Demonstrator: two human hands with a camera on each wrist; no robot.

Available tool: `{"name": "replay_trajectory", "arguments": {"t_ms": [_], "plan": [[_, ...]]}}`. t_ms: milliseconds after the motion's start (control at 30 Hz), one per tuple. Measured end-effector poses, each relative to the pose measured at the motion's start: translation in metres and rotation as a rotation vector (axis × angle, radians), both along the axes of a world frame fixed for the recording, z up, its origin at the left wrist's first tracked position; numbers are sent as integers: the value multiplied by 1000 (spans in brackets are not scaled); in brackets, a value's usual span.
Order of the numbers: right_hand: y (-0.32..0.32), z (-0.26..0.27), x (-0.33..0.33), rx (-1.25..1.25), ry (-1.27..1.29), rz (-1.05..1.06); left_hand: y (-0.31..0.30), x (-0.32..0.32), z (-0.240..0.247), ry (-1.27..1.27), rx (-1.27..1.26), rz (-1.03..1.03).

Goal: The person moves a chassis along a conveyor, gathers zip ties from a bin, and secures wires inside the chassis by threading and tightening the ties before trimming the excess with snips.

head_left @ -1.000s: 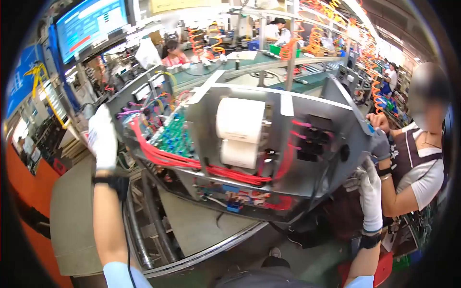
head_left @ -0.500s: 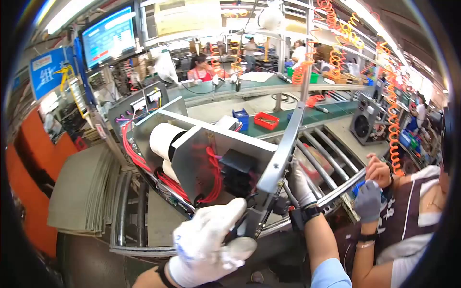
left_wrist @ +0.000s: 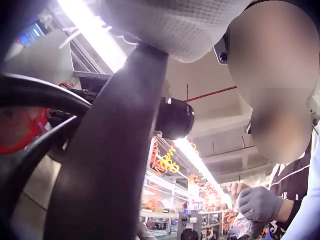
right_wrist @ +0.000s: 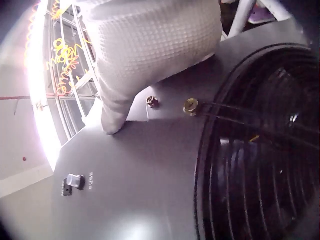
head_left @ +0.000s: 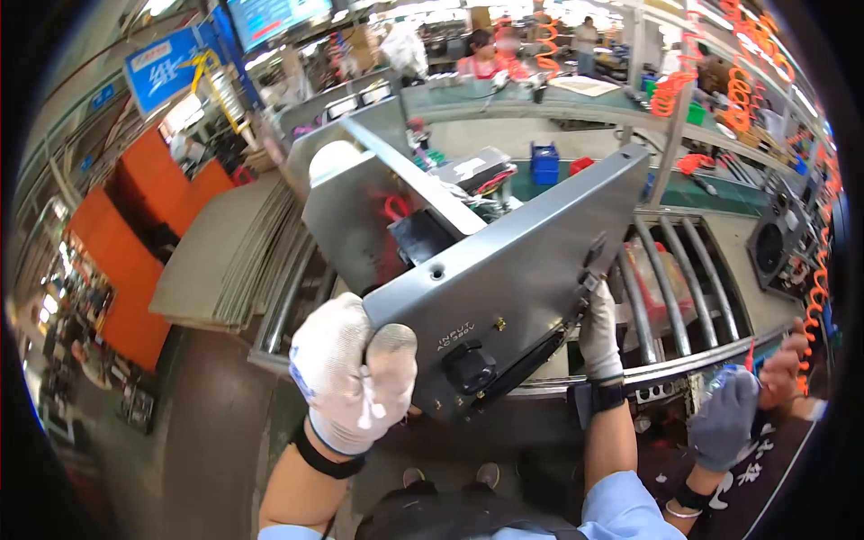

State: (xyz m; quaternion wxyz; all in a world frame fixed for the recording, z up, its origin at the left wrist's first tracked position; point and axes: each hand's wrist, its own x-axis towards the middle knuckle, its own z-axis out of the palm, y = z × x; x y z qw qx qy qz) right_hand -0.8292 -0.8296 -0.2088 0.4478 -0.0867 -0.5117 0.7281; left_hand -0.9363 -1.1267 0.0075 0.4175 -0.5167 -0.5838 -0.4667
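Note:
A grey metal machine chassis stands at an angle before me, its end panel with "INPUT AC 380V" lettering and a black socket facing me. My white-gloved left hand grips the panel's near left corner. In the left wrist view, that glove is over a dark edge, with black cables beside it. My right hand, also gloved, holds the panel's right end. In the right wrist view, its thumb lies on the grey surface near brass screws and a round fan grille; the other fingers are hidden.
Rollers of a conveyor run behind and right of the chassis. A stack of grey boards and orange panels stand at the left. Another person's grey-gloved hand is close on the right. A blue bin sits beyond.
The chassis has turned from broadside until its end panel faces me. My left hand went from its far left side to the near corner; my right hand moved to the panel's right end.

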Motion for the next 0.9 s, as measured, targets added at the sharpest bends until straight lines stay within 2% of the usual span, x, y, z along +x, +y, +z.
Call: {"name": "replay_trajectory", "arguments": {"t_ms": [67, 100, 133, 200, 267, 333, 400, 467, 500, 533, 600, 667, 733, 767, 800, 867, 900], "plan": [[-12, -4, 0, -23, 34, 36, -19, -11, -7, 23, -29, 39], [-38, 22, 0, -63, 53, 77, -34, -20, -11, 132, -38, 179], [-60, 37, 1, -94, 53, 29, -49, -30, -17, 244, -46, 311], [-90, 49, -3, -8, -10, 3, -82, -50, -34, -18, 21, 319], [-118, 48, -2, -75, -55, 68, -104, -71, -33, -153, 60, 474], [-140, 29, -12, -146, -240, 105, -139, -108, -41, -297, 153, 594], [-166, 56, -12, -150, -430, 247, -138, -115, -22, -465, 367, 419], [-176, 62, -19, 114, -488, 324, -151, -120, -12, -534, 371, 453], [-178, 36, -28, 109, -425, 381, -158, -127, -14, -510, 380, 500], [-176, 35, -30, 267, -479, 425, -161, -132, -16, -490, 391, 549], [-177, 57, -26, 103, -399, 504, -158, -133, -14, -481, 455, 479], [-179, 39, -29, 36, -364, 539, -162, -143, -17, -435, 403, 519], [-186, 21, -33, 104, -287, 549, -158, -150, -17, -466, 500, 465], [-192, 17, -39, 18, -316, 566, -153, -153, -14, -420, 493, 529], [-204, 28, -45, -120, -127, 591, -175, -176, -24, -356, 401, 401], [-220, 16, -61, 342, -250, 411, -198, -218, -26, -379, 308, 497], [-215, 24, -79, 575, -242, 517, -211, -247, -25, -370, 261, 537]]}}
